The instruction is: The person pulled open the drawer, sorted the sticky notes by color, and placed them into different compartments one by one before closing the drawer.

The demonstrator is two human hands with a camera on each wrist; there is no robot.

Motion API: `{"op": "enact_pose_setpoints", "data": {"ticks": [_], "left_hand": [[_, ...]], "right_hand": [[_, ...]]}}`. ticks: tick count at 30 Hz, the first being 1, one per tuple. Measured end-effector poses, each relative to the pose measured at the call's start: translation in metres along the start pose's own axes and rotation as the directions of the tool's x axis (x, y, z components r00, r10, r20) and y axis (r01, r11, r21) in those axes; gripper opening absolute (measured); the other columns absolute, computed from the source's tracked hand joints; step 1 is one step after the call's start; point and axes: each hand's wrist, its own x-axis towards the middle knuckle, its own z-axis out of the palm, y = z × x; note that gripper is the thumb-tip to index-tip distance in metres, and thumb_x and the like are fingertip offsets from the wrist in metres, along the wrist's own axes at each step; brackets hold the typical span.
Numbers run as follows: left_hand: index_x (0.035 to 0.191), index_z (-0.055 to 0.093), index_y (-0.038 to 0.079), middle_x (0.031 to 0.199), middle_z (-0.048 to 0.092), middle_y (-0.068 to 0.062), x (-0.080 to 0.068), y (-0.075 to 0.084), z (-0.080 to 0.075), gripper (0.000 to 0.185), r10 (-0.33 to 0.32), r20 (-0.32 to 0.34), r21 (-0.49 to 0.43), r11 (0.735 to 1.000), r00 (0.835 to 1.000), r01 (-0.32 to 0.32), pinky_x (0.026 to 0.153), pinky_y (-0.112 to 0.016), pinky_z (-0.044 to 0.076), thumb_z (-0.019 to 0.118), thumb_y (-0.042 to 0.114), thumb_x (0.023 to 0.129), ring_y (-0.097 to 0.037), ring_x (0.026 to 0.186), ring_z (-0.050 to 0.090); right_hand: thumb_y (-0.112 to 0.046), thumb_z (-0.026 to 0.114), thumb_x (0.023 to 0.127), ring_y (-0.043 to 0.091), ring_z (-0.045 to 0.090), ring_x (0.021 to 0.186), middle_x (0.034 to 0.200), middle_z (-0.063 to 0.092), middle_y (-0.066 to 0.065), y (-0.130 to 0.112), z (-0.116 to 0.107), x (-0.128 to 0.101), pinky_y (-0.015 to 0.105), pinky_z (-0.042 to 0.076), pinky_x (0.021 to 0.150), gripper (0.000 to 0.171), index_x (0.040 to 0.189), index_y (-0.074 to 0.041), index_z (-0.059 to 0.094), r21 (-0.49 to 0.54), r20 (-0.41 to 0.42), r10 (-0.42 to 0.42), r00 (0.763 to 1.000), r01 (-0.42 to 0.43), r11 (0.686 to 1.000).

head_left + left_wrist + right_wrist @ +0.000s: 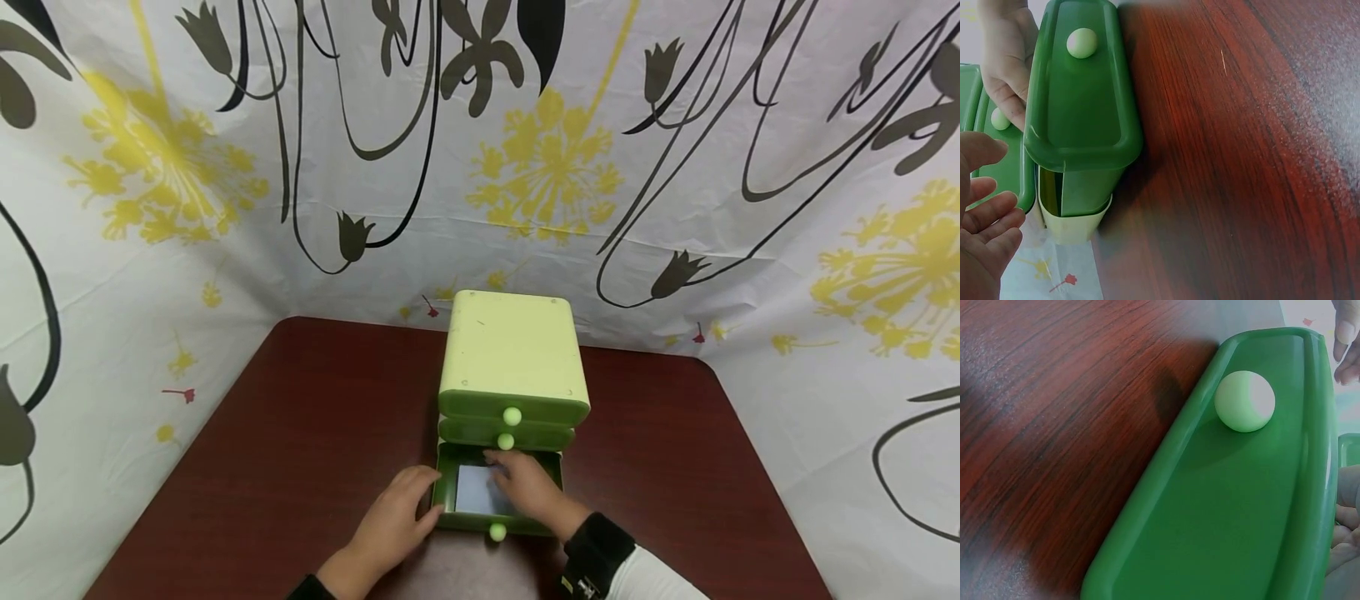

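The bottom drawer (pixel 497 498) is pulled out toward the person on the dark red table (pixel 300 433). The left hand (pixel 393 512) rests against the drawer's left front corner, fingers relaxed. The right hand (pixel 525 485) reaches inside over a pale card (pixel 472 490), fingers loosely extended. Behind stand the green cabinet (pixel 513 350), its two upper drawers closed, and the flowered curtain (pixel 525 150).

Green drawers (pixel 501 467) in a pale yellow-green cabinet (pixel 512 346), on dark red-brown wood-grain table (pixel 300 442).
Pale green round knobs (pixel 498 532); white backdrop cloth (pixel 675 167) patterned with yellow blooms and black stems; grey-white sheet (pixel 476 490) inside.
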Motion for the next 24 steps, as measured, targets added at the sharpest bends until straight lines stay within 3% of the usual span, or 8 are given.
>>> {"op": "enact_pose_setpoints", "data": {"ticks": [3,6,10,17,21,24], "left_hand": [[0.119,0.061,0.003,0.118,0.061,-0.008,0.001,0.000,0.001,0.037,0.003,-0.012,0.007,1.000,1.000,-0.003,0.088,-0.042,0.052,0.073,0.015,0.086,-0.026,0.112,0.057],[0.118,0.062,0.003,0.117,0.061,-0.008,0.002,-0.001,0.001,0.037,0.005,-0.030,0.010,1.000,1.000,-0.004,0.089,-0.043,0.052,0.073,0.015,0.085,-0.027,0.113,0.057],[0.116,0.063,0.002,0.116,0.062,-0.009,0.004,0.000,-0.001,0.036,0.005,-0.069,0.027,1.000,0.998,-0.003,0.091,-0.043,0.051,0.075,0.013,0.084,-0.028,0.113,0.057],[0.116,0.062,0.002,0.116,0.062,-0.013,0.015,-0.009,-0.008,0.037,-0.034,-0.109,0.028,0.999,0.994,0.037,0.091,-0.044,0.052,0.076,0.009,0.082,-0.030,0.113,0.057],[0.119,0.062,0.001,0.120,0.061,-0.015,0.025,-0.022,-0.015,0.038,-0.100,-0.107,0.023,0.994,0.989,0.103,0.093,-0.046,0.050,0.074,0.012,0.084,-0.032,0.115,0.056],[0.124,0.059,-0.001,0.124,0.059,-0.018,0.034,-0.032,-0.023,0.041,-0.161,-0.098,-0.001,0.987,0.982,0.162,0.095,-0.049,0.048,0.072,0.012,0.086,-0.034,0.118,0.054]], "right_hand": [[-0.001,0.058,0.094,0.009,0.045,0.065,0.123,0.061,0.021,0.000,-0.001,-0.001,0.026,0.036,0.057,0.038,0.132,0.005,0.054,-0.017,-0.002,-0.001,1.000,0.001,1.000],[-0.001,0.059,0.093,0.022,0.061,0.084,0.124,0.060,0.020,-0.001,-0.002,-0.004,0.029,0.042,0.062,0.038,0.131,0.005,0.055,-0.024,-0.003,0.004,1.000,-0.004,1.000],[-0.003,0.060,0.093,0.037,0.057,0.114,0.125,0.059,0.021,0.001,-0.004,-0.007,0.037,0.048,0.073,0.038,0.130,0.004,0.056,-0.022,-0.008,0.013,1.000,-0.013,1.000],[-0.003,0.060,0.093,0.037,0.059,0.110,0.124,0.060,0.021,0.009,-0.009,-0.015,0.044,0.052,0.077,0.035,0.128,0.003,0.058,0.006,-0.047,0.025,0.999,-0.025,1.000],[-0.002,0.060,0.093,0.036,0.060,0.111,0.121,0.063,0.019,0.016,-0.017,-0.024,0.047,0.053,0.085,0.032,0.125,0.002,0.060,0.023,-0.118,0.041,0.992,-0.038,0.999],[-0.002,0.061,0.092,0.033,0.060,0.110,0.117,0.065,0.015,0.025,-0.024,-0.034,0.045,0.053,0.085,0.031,0.123,0.000,0.062,0.052,-0.207,0.092,0.974,-0.083,0.995]]}}
